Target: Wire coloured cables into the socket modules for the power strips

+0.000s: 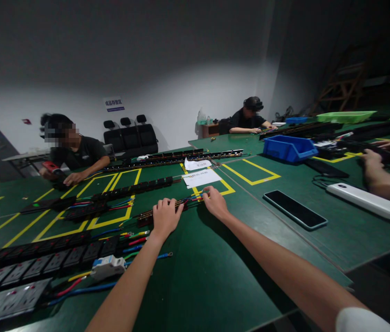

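Observation:
My left hand [165,216] lies over a dark socket strip assembly [145,216] with metal rails, its fingers closed around it. Thin coloured wires [192,198] run out of the strip's right end. My right hand [214,202] pinches these wires near their ends, thumb and fingertips together. To the left, other socket strips [18,300] lie in rows with red, blue, green and yellow leads. A white breaker [109,266] with a blue part sits on the leads near my left forearm.
Paper labels [202,178] lie beyond my hands. A phone [295,210], a white power bank [368,200] and a blue bin [289,147] are to the right. One co-worker [87,150] holds a red tool at left; another sits at the far side, and another's hands show at right.

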Motion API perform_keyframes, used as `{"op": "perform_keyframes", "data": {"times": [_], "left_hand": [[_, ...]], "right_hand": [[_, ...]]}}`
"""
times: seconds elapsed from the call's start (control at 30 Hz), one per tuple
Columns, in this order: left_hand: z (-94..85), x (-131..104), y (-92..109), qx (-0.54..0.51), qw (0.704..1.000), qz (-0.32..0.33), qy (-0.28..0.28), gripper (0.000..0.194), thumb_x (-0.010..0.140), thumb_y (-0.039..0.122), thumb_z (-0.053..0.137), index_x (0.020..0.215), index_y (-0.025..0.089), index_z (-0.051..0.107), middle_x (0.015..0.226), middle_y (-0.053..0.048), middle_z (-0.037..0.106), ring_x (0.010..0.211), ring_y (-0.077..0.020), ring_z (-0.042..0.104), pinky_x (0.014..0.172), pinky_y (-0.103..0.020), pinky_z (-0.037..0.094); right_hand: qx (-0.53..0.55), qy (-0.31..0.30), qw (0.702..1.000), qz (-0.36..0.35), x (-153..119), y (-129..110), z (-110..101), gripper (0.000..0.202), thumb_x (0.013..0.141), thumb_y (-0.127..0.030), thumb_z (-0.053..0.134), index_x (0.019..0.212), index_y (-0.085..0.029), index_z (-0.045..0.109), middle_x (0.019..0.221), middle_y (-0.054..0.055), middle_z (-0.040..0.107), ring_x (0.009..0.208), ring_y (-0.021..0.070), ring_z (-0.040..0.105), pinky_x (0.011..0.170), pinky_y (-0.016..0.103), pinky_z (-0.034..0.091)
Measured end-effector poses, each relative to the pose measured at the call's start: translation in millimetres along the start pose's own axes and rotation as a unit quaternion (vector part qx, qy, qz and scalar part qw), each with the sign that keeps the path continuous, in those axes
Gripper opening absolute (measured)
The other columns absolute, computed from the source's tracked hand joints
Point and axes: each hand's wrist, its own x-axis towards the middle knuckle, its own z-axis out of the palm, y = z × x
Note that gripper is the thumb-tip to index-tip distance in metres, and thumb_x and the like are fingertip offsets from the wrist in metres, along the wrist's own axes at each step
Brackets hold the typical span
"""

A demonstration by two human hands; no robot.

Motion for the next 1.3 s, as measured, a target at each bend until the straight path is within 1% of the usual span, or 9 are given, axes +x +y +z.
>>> {"op": "perform_keyframes", "data": {"times": [0.4,0.6,1.07,1.3], "left_hand": [[1.3,0.3,-0.2,-0.004,1.0,0.003,0.002,0.047,0.101,0.055,0.034,0.111,0.021,0.065,0.112,-0.012,0.063,0.103,-0.0277,0.054,0.084,-0.039,0.039],[2.3,-0.5,-0.1,0.01,1.0,0.0,0.008,0.044,0.101,0.053,0.037,0.11,0.021,0.065,0.112,-0.012,0.063,0.103,-0.0279,0.054,0.083,-0.039,0.039],[2.3,0.2,-0.8,0.006,1.0,0.005,0.007,0.046,0.101,0.054,0.035,0.112,0.021,0.065,0.112,-0.012,0.063,0.103,-0.0275,0.054,0.083,-0.039,0.039],[0.3,0.4,-0.1,0.0,1.0,0.003,0.004,0.046,0.101,0.054,0.036,0.112,0.021,0.065,0.111,-0.012,0.063,0.103,-0.0278,0.054,0.084,-0.039,0.04]], "right_hand": [[-0.005,0.007,1.0,-0.009,0.4,1.2,1.0,0.03,0.095,-0.028,0.043,0.116,-0.018,0.061,0.109,0.009,0.068,0.097,0.0212,0.063,0.079,0.028,0.042],[-0.002,0.008,1.0,-0.011,1.0,2.7,2.6,0.03,0.095,-0.028,0.044,0.116,-0.017,0.062,0.106,0.009,0.069,0.095,0.0211,0.063,0.079,0.029,0.042],[-0.002,0.008,1.0,-0.017,1.1,3.4,3.4,0.028,0.096,-0.028,0.045,0.116,-0.017,0.062,0.106,0.008,0.069,0.093,0.0198,0.062,0.075,0.027,0.039],[-0.003,0.008,1.0,-0.017,0.3,2.3,2.3,0.029,0.095,-0.028,0.044,0.115,-0.017,0.062,0.105,0.009,0.069,0.093,0.021,0.062,0.075,0.029,0.039]]}}
